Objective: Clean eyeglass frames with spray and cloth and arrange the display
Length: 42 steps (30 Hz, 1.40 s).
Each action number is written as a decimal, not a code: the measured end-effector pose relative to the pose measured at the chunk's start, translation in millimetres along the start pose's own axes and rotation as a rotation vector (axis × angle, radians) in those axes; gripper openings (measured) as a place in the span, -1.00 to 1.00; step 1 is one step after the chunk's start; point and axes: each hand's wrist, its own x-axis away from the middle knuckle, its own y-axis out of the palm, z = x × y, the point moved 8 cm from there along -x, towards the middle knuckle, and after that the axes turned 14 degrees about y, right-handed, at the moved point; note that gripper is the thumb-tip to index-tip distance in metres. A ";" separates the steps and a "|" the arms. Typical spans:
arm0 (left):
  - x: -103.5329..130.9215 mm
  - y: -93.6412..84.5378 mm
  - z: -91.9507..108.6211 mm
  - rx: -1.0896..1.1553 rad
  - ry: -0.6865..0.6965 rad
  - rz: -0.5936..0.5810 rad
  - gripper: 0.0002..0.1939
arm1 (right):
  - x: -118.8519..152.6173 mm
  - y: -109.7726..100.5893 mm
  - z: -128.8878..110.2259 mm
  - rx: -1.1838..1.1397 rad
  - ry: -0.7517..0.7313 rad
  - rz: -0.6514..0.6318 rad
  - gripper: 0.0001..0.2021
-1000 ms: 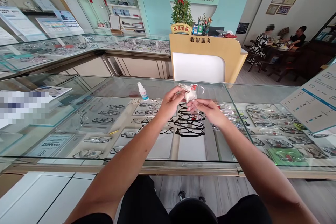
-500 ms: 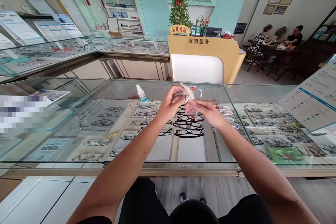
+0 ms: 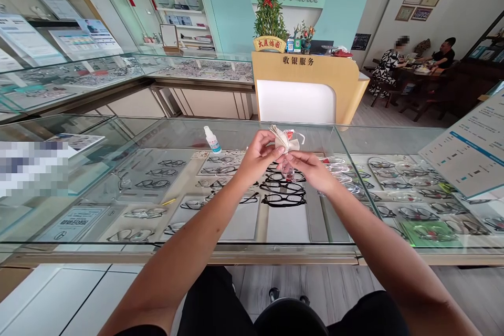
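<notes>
Above the glass counter (image 3: pixel 220 134), my left hand (image 3: pixel 260 155) is closed on a cream cloth (image 3: pixel 280 138), which it presses around a pair of clear-framed eyeglasses (image 3: pixel 288 170). My right hand (image 3: pixel 309 168) pinches the frame of these eyeglasses from the other side. One pale temple sticks out past the cloth, and a red patch shows beside it. Part of the eyeglasses is hidden by the cloth and fingers. A white spray bottle (image 3: pixel 212 140) with a blue label stands upright on the glass, left of my hands.
Inside the counter lie rows of eyeglasses, among them black frames (image 3: pixel 283 199) below my hands. A printed sign (image 3: pixel 468 147) leans at the right. Behind stands a wooden cashier desk (image 3: pixel 307 68) with plants on it. Two people sit at a table at the far right. A stool (image 3: pixel 289 320) is below me.
The cloth has shifted and spreads wider over the clear eyeglasses. The eyeglasses have turned slightly between my hands. Both hands stay in nearly the same place, and the bottle has not moved.
</notes>
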 end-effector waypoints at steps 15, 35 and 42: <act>-1.5 -2.8 9.1 -0.070 -0.005 0.065 -0.35 | 2.8 3.9 -5.2 -0.038 0.003 -0.056 -0.46; 1.6 -2.1 6.8 -0.124 0.053 0.069 -0.41 | 2.1 3.7 -4.2 -0.044 0.013 -0.050 -0.45; 0.2 -6.0 9.6 -0.156 0.050 0.096 -0.28 | 2.7 3.4 -6.7 -0.029 -0.004 -0.046 -0.44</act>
